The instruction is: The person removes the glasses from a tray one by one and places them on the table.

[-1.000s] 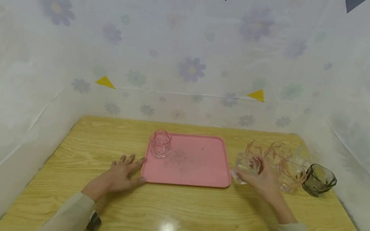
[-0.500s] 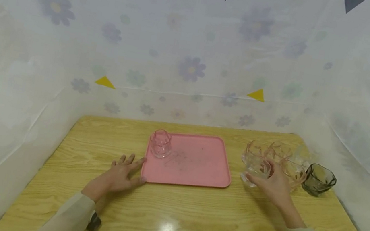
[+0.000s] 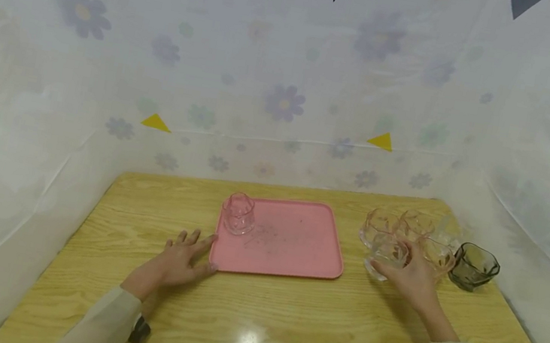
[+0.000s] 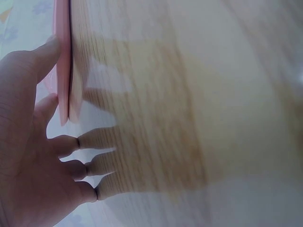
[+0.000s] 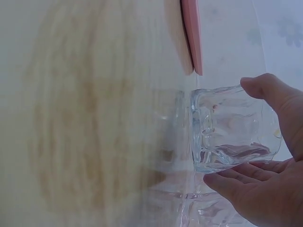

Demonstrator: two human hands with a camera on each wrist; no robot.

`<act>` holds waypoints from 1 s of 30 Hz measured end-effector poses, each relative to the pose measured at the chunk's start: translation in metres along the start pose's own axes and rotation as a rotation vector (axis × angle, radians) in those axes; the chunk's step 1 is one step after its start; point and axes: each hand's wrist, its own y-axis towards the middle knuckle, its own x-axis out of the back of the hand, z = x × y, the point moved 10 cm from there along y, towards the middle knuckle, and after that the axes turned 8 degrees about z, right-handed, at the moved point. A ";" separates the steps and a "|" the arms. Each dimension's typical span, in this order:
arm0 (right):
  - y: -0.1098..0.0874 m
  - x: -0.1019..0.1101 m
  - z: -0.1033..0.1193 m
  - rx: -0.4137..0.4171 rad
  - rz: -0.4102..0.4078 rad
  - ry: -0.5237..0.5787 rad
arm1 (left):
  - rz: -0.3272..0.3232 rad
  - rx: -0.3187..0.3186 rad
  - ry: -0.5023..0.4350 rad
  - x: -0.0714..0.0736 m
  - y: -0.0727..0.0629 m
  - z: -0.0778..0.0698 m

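My right hand [image 3: 413, 276] grips a clear glass cup [image 5: 232, 127], thumb on one side and fingers on the other, close over the table right of the pink tray [image 3: 295, 248]. In the right wrist view the cup's base is right at the tabletop. My left hand [image 3: 180, 262] lies by the tray's near left corner with spread fingers; in the left wrist view its thumb and index finger [image 4: 46, 106] touch the tray's edge. A pink-tinted glass cup [image 3: 239, 217] stands on the tray at the back left.
Several pink-tinted glass cups [image 3: 381, 222] stand close behind and beside my right hand. A dark smoky glass cup [image 3: 474, 268] is at the far right of the wooden table [image 3: 250, 319]. White flowered sheeting [image 3: 278, 154] surrounds the table at the back and sides.
My right hand has moved the clear cup to the right, away from the tray's edge and in front of the other cups. The left hand has stayed in place.
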 end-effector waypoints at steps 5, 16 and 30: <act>0.001 0.000 -0.001 -0.011 0.006 0.001 | 0.004 -0.005 0.002 0.000 0.000 -0.001; -0.001 0.004 -0.004 -0.026 -0.003 -0.044 | 0.006 -0.003 0.003 -0.001 0.001 -0.001; 0.000 0.005 -0.004 -0.031 0.030 -0.050 | -0.009 -0.005 0.002 0.000 0.000 0.000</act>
